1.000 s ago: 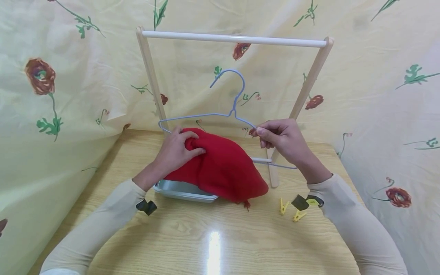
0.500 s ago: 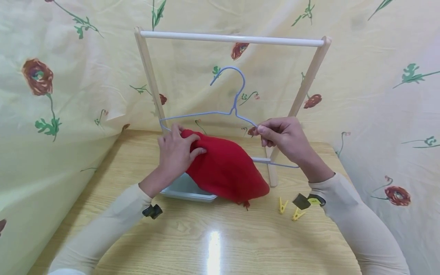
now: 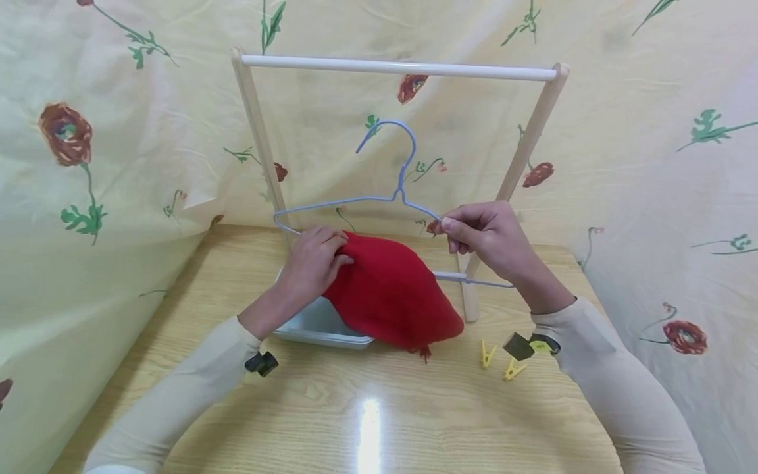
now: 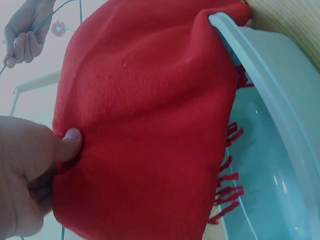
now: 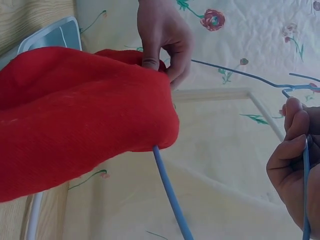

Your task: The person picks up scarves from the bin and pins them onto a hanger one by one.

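A red fringed scarf (image 3: 391, 289) is draped over the lower bar of a blue wire hanger (image 3: 337, 203). My left hand (image 3: 314, 263) pinches the scarf's upper left edge, thumb in front, as the left wrist view shows. With thumb and fingers my right hand (image 3: 488, 237) grips the hanger's right shoulder wire. In the right wrist view the hanger's bar (image 5: 170, 192) comes out from under the scarf. Fringe (image 4: 230, 195) hangs by the wall of a light blue tray (image 4: 280, 85), partly covered by the scarf.
Behind the hands stands a wooden rack with a white top rail (image 3: 403, 67). Two yellow clothespins (image 3: 487, 354) lie on the wooden table (image 3: 308, 408) at the right. Flowered cloth (image 3: 148, 131) hangs round the back and sides.
My left hand first shifts slightly right, then its fingers draw in at the scarf's upper edge. The hanger dips a little in the last half second. My right hand keeps its grip.
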`<state>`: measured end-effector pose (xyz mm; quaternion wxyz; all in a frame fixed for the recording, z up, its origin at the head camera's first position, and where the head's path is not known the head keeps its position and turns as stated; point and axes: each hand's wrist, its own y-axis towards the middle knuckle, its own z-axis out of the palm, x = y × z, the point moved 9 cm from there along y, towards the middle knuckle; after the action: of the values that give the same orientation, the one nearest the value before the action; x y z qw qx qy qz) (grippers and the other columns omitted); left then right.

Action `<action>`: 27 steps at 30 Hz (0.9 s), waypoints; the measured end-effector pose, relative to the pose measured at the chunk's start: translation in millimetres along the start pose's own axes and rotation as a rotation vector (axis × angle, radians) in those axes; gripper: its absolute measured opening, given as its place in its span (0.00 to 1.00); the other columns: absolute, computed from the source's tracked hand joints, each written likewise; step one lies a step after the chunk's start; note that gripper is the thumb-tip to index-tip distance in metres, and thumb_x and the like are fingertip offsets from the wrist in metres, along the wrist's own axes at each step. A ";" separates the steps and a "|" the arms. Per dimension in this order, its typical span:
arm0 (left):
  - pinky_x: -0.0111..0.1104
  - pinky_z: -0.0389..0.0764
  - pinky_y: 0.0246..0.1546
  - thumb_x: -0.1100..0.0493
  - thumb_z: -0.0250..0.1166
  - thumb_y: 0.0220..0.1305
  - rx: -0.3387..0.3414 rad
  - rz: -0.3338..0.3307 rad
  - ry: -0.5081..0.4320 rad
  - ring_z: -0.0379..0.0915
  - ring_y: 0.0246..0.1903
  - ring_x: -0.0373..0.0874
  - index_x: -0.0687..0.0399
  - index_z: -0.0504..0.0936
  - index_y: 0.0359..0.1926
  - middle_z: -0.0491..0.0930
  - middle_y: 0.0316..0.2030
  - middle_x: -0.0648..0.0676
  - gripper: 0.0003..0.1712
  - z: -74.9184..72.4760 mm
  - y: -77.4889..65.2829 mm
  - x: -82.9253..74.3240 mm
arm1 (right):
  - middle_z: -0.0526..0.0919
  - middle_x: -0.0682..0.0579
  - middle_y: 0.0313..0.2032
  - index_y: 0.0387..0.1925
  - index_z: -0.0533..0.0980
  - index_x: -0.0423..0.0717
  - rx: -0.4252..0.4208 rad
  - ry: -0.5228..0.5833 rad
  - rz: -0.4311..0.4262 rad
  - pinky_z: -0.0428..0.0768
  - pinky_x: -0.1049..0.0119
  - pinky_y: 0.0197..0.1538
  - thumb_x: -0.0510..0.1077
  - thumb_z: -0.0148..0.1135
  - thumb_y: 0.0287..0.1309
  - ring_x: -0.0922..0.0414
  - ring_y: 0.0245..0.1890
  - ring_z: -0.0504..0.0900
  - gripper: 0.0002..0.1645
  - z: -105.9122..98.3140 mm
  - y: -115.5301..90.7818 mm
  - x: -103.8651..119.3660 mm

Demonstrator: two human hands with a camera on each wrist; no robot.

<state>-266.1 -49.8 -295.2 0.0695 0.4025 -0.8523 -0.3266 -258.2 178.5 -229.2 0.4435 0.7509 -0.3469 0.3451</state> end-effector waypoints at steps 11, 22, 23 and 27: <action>0.49 0.72 0.47 0.62 0.68 0.68 0.128 0.129 0.102 0.78 0.50 0.51 0.41 0.82 0.58 0.83 0.50 0.52 0.20 13.0 0.4 -6.8 | 0.88 0.52 0.30 0.35 0.86 0.37 0.007 0.032 -0.005 0.78 0.73 0.28 0.29 0.61 0.67 0.59 0.21 0.77 0.09 -0.9 0.8 0.7; 0.48 0.71 0.49 0.63 0.67 0.67 0.127 0.168 0.043 0.77 0.50 0.50 0.44 0.88 0.55 0.84 0.48 0.53 0.17 11.5 3.0 -7.2 | 0.82 0.51 0.20 0.33 0.88 0.48 -0.022 0.104 -0.015 0.77 0.74 0.27 0.29 0.60 0.67 0.60 0.21 0.76 0.16 -5.8 1.8 1.3; 0.48 0.72 0.51 0.63 0.67 0.67 0.126 0.173 0.041 0.77 0.50 0.50 0.45 0.88 0.55 0.84 0.48 0.53 0.17 11.8 2.8 -7.3 | 0.82 0.51 0.20 0.33 0.88 0.48 -0.023 0.107 -0.013 0.77 0.74 0.27 0.29 0.60 0.68 0.60 0.21 0.76 0.15 -5.8 2.0 1.0; 0.48 0.75 0.56 0.66 0.65 0.67 0.138 0.191 -0.012 0.78 0.50 0.52 0.50 0.87 0.56 0.84 0.48 0.56 0.19 15.3 1.6 -7.1 | 0.82 0.51 0.21 0.33 0.88 0.48 -0.029 0.118 0.000 0.77 0.74 0.27 0.30 0.61 0.68 0.60 0.21 0.76 0.15 -6.3 1.9 -0.2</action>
<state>-268.2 -36.2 -305.1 0.0674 0.3213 -0.9077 -0.2614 -261.1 183.6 -226.2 0.4743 0.7226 -0.3251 0.3838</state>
